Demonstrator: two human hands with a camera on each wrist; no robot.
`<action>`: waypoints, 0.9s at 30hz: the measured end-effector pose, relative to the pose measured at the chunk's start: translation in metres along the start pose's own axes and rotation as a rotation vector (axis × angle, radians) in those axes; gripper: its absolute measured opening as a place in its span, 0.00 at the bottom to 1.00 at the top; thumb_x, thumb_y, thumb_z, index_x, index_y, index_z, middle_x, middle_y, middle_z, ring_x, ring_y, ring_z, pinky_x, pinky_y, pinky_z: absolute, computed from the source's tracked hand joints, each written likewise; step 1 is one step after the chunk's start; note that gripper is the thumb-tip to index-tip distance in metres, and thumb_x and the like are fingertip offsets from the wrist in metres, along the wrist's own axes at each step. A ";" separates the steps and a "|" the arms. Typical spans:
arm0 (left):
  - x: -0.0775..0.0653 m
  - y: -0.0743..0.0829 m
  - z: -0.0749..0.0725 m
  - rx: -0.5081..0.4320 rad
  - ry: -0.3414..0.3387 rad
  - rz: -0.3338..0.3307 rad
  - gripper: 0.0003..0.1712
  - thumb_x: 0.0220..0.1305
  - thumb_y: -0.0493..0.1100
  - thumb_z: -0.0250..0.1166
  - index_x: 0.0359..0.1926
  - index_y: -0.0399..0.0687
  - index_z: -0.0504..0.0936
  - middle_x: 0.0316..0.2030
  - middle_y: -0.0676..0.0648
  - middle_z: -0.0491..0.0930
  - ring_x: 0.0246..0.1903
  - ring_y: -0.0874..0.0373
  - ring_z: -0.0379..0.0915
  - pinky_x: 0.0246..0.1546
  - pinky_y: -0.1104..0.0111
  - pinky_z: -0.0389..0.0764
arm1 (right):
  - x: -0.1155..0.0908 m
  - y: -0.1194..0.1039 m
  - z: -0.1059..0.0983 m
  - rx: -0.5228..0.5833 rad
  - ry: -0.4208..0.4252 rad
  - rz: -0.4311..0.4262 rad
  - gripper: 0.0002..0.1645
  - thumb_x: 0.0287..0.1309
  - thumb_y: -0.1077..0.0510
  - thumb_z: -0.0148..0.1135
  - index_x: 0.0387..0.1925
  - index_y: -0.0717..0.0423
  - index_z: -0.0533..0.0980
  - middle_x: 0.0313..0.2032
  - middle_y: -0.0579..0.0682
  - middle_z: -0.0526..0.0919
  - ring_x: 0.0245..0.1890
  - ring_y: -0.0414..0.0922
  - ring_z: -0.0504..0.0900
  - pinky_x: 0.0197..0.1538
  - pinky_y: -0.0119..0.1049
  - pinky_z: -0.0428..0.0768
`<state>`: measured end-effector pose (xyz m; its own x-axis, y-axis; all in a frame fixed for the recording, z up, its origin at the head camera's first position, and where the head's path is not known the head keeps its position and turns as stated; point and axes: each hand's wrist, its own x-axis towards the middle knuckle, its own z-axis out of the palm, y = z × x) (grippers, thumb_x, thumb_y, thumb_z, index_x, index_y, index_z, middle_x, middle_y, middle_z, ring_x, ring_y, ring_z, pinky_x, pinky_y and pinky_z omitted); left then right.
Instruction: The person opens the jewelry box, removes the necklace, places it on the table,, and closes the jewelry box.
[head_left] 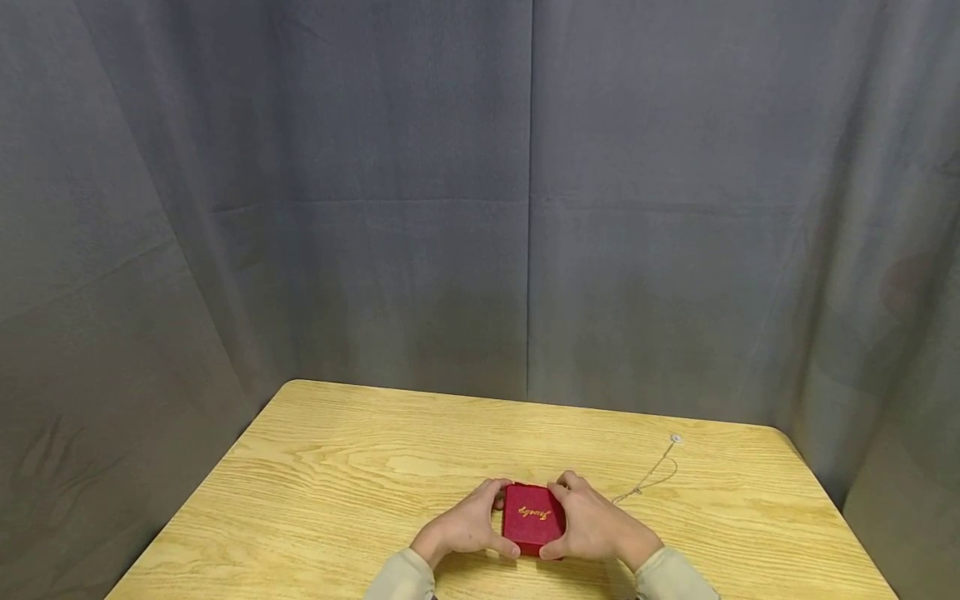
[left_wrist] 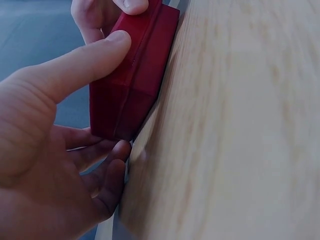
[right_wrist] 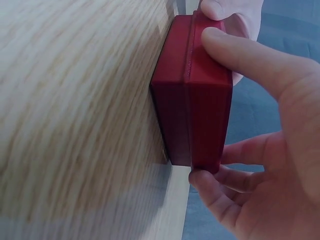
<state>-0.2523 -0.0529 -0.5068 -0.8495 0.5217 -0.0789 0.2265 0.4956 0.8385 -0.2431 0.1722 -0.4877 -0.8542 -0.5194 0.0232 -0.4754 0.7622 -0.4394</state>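
Note:
A small red jewelry box [head_left: 531, 515] with gold lettering on its lid sits on the wooden table, its lid down over the base. My left hand [head_left: 468, 521] grips the box from its left side, thumb on the near face and fingers at the far edge. From the other side my right hand [head_left: 596, 521] holds it the same way. In the right wrist view a seam runs round the box [right_wrist: 192, 90], and the right thumb presses above it. The left wrist view shows the left thumb on the upper part of the box [left_wrist: 125, 80].
A thin cord necklace [head_left: 651, 482] with a small pale round piece [head_left: 676, 438] at its end lies on the table [head_left: 337, 467], right of the right hand; its near end passes behind that hand. Grey curtains [head_left: 412, 208] hang behind the table and at both sides.

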 end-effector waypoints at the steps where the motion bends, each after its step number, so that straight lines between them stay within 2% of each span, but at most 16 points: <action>1: 0.000 0.000 0.000 0.000 0.000 -0.005 0.53 0.39 0.41 0.80 0.66 0.38 0.61 0.51 0.52 0.67 0.52 0.55 0.66 0.57 0.59 0.66 | 0.000 0.000 0.000 0.000 -0.001 -0.002 0.55 0.35 0.33 0.73 0.56 0.70 0.70 0.44 0.48 0.69 0.39 0.41 0.70 0.40 0.36 0.76; 14: 0.003 -0.003 0.002 0.001 0.008 -0.021 0.53 0.37 0.42 0.81 0.65 0.41 0.62 0.51 0.54 0.67 0.51 0.56 0.65 0.56 0.61 0.66 | 0.000 -0.003 -0.001 -0.039 -0.016 -0.010 0.55 0.35 0.35 0.74 0.56 0.70 0.70 0.43 0.48 0.69 0.38 0.40 0.70 0.41 0.36 0.77; 27: 0.002 0.000 0.002 0.012 -0.005 -0.023 0.54 0.37 0.40 0.80 0.66 0.39 0.61 0.52 0.53 0.68 0.52 0.55 0.66 0.56 0.61 0.67 | -0.001 -0.005 -0.003 -0.023 -0.034 -0.006 0.55 0.34 0.35 0.76 0.55 0.70 0.70 0.41 0.48 0.69 0.37 0.41 0.70 0.41 0.37 0.77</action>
<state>-0.2536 -0.0506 -0.5078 -0.8523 0.5133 -0.1007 0.2124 0.5156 0.8301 -0.2407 0.1694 -0.4829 -0.8437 -0.5368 -0.0053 -0.4856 0.7673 -0.4189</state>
